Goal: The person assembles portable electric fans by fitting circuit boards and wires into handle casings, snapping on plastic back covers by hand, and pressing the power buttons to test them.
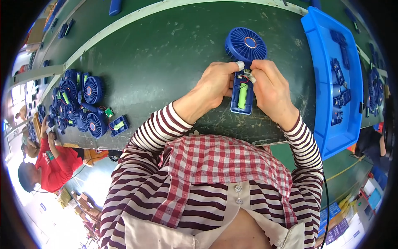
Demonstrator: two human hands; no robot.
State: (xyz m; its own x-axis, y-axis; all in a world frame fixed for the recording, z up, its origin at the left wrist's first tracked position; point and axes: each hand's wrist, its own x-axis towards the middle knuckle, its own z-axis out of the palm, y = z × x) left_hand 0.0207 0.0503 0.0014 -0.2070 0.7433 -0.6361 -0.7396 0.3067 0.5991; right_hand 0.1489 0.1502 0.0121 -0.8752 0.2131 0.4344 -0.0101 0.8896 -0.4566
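Observation:
A blue handheld fan (248,45) lies on the green table in front of me, its round grille away from me and its handle open. Inside the handle sits a green battery cell (243,95), with thin red and dark wires and a small circuit board (247,71) above it. My left hand (211,83) grips the handle's left side near the neck, a white cover on its thumb tip. Closed at the handle's right side, my right hand (271,89) has its fingertips pinched at the board and wires; what exactly lies between them is hidden.
To the left is a pile of blue fans (76,101), some with open handles and green cells. A blue bin (327,137) holding dark blue plastic parts stands at the right. A co-worker in a red shirt (58,166) sits at the far left.

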